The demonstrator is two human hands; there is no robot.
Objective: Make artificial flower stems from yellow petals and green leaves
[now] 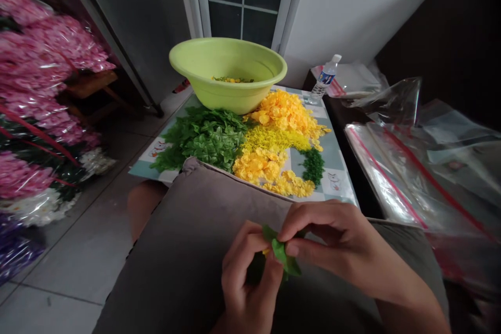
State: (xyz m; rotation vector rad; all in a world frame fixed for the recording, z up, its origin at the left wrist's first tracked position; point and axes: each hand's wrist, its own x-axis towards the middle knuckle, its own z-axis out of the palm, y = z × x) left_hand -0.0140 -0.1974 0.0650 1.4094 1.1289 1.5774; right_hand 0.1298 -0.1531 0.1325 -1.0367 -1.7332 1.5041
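Above the grey cushion (188, 250) on my lap, both hands meet around a small green artificial leaf (279, 251). My left hand (250, 274) is closed, its thumb and fingers pinching the leaf from below and the left. A bit of yellow shows by those fingertips, mostly hidden. From the right, my right hand (336, 250) pinches the same leaf between thumb and forefinger. Just beyond lie yellow artificial flowers (260, 164), thin yellow sprigs (274, 138), a dark green clump of sprigs (313, 167) and a heap of green artificial leaves (207, 138).
A lime-green basin (227, 96) holding some yellow and green pieces stands at the table's back. Orange-yellow petals (284, 109) lie beside it, near a water bottle (326, 78). Plastic bags (407, 167) cover the right side; wrapped pink flowers (35, 62) stand left.
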